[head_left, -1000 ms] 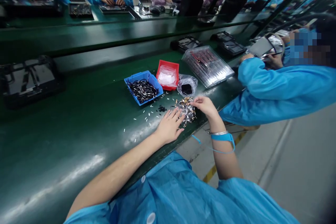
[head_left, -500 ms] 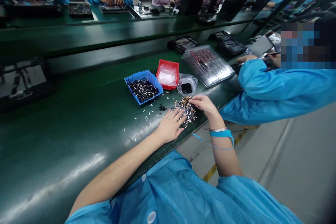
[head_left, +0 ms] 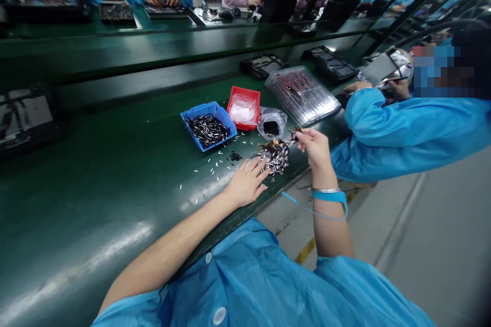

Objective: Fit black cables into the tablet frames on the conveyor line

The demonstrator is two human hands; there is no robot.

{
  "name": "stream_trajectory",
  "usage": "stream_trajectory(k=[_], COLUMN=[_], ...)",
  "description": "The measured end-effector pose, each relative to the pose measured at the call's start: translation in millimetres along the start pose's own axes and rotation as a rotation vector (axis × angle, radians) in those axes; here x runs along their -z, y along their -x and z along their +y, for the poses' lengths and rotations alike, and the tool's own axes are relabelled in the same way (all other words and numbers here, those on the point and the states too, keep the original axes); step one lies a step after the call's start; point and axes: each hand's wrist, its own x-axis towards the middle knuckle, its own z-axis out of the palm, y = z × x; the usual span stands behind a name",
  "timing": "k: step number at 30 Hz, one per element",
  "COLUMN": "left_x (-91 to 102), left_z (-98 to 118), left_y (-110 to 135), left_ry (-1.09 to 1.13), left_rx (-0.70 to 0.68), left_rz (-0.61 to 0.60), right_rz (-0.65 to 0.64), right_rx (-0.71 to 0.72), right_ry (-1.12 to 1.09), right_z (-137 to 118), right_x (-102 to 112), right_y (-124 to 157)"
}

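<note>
**Right hand (head_left: pixel 314 149) pinches metal-tipped strands (head_left: pixel 293 138) from a tangled pile (head_left: pixel 275 157)**

The left hand (head_left: pixel 245 182) lies flat with fingers spread, its fingertips touching the pile on a green assembly belt (head_left: pixel 95 204). A blue wrist strap (head_left: pixel 330 195) and a metal bangle (head_left: pixel 326 190) circle the right wrist. Small white pieces (head_left: pixel 203 171) lie scattered nearby. Beyond, a blue tray (head_left: pixel 197 110) holds black, silver-tipped wires (head_left: pixel 207 130). A red tray (head_left: pixel 243 126) holds a clear bag of white material (head_left: pixel 242 111). Beside it, a clear bag (head_left: pixel 268 115) holds something black, and a clear plastic case (head_left: pixel 303 96) holds red and dark parts.
</note>
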Motion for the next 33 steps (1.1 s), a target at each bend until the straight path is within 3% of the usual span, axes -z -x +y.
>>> stream_trajectory(k=[4,8,12,18,26,33], left_x=[-0.1,0.5,-3.3,-15.1,-18.3,-17.0], left_z=[-0.9,4.0,14.1,18.2,17.8,18.4], left_y=[2.2,-0.8,-24.4,-57.0,-49.7,-50.2], left_ry=[0.006,0.007,0.012,0.023,0.039,0.057], left_rx=[0.004,-0.021,-0.142,-0.157,-0.163,-0.131], left_rz=[0.001,0.033,0.064,-0.013,-0.033,-0.025], right_rz=[0.058,0.055,0.012,-0.036,-0.006,-0.122], right_rx=[0.014,-0.018,-0.061,-0.070,-0.034,-0.116], right_ry=[0.002,0.005,-0.006,-0.018,0.010,0.119], right_z=[-3.1,4.7,16.4,22.6,9.2,9.4], right_x=[9.3,3.9,-7.2,-11.6,4.4,2.5], right_y=[-12.4,-18.7,-14.7,-7.4,-23.9,-33.6])
